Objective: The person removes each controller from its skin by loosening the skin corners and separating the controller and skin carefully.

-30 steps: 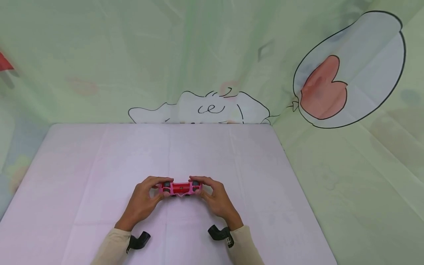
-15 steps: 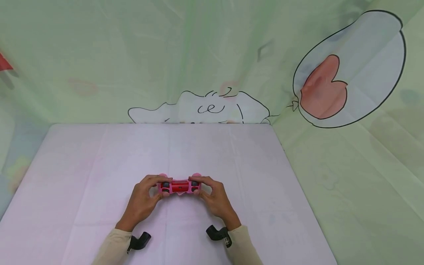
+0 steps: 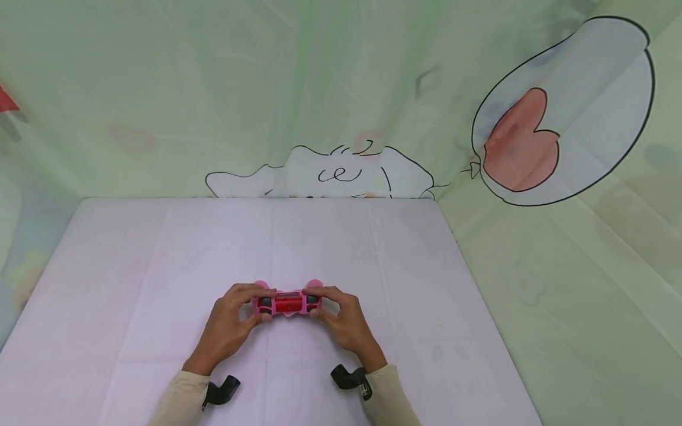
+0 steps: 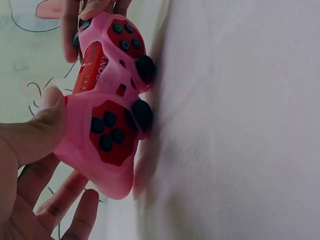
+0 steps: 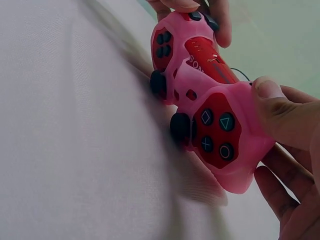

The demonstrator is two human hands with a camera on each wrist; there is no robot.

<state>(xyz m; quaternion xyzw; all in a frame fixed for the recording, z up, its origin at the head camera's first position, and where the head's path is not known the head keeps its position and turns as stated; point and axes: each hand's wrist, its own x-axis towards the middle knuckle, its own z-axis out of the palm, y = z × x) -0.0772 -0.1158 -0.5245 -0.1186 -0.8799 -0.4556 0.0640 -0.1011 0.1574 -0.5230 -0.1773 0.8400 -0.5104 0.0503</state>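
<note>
Head view: a red game controller [image 3: 288, 302] in a pink silicone sleeve sits at lower centre of the frame, its long axis running left to right across the picture, caught between the left hand [image 3: 230, 322] and the right hand [image 3: 341, 319]. Each hand grips one end with fingers curled round it, so both are equally near. Under them lies a pale pink worktop [image 3: 160, 266] with fold creases; a green printed curtain [image 3: 160, 89] with a balloon drawing fills the upper frame.

Left wrist view: the controller [image 4: 107, 107] stands on edge at left of the frame, its two dark thumbsticks turned toward the worktop [image 4: 240, 120] and seemingly touching it. The left hand [image 4: 30, 170] closes its grip on the near handle, thumb on top, fingers beneath.

Right wrist view: the controller [image 5: 205, 105] runs from upper centre down to lower right, button face toward the camera. The right hand [image 5: 290, 135] grips the near handle, thumb beside the shape buttons; the worktop [image 5: 75, 125] fills the left.
</note>
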